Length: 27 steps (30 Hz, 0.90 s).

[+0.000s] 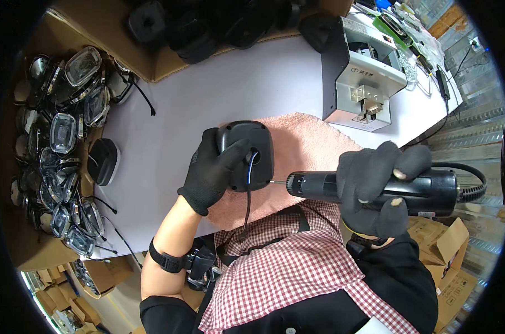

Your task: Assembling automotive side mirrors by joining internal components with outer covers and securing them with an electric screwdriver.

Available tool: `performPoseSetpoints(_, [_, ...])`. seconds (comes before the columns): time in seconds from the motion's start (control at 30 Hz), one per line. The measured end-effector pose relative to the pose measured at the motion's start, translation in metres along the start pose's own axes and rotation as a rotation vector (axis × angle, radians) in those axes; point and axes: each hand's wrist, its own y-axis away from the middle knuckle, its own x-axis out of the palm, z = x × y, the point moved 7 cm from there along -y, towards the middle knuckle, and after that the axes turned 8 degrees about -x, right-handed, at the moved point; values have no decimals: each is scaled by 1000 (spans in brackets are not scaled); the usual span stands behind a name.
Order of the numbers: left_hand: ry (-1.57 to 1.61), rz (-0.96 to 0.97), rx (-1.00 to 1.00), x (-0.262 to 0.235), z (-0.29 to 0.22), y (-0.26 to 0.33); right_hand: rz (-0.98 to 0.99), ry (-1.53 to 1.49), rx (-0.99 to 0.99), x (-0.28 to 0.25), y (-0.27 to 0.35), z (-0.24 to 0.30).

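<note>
My left hand (pixel 210 171), in a black glove, is closed around the left side of a black housing (pixel 262 139) with rounded corners. Its thumb lies across the housing's back, beside a round hole. Out of that hole comes a thin cable (pixel 248 209) with a blue wire, hanging toward me. A black electric screwdriver (pixel 316 185) is gripped in my gloved right hand (pixel 375 186), lying almost level and pointing left. The tip of its bit reaches the housing's lower right corner; whether a screw sits there is too small to tell.
Beneath the housing lies a pink cloth (pixel 308 142) on the white table (pixel 152 128). A box of clear-fronted lamp-like parts (pixel 63 133) stands left, beside a loose black housing (pixel 103 161). A cardboard box (pixel 118 33) holds dark parts at the back. A boxy grey machine (pixel 369 83) stands back right.
</note>
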Motion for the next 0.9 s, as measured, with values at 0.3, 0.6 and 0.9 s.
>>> performPoseSetpoints(0.3, [12, -23, -69, 0, 4, 4, 26, -194, 121, 10, 12, -26])
performPoseSetpoints(0.6, [-102, -97, 74, 4, -4, 5, 554, 7, 55, 54, -12, -18])
performPoseSetpoints(0.9, [-151, -40, 105, 9, -15, 15, 405, -297, 143, 10, 1, 2])
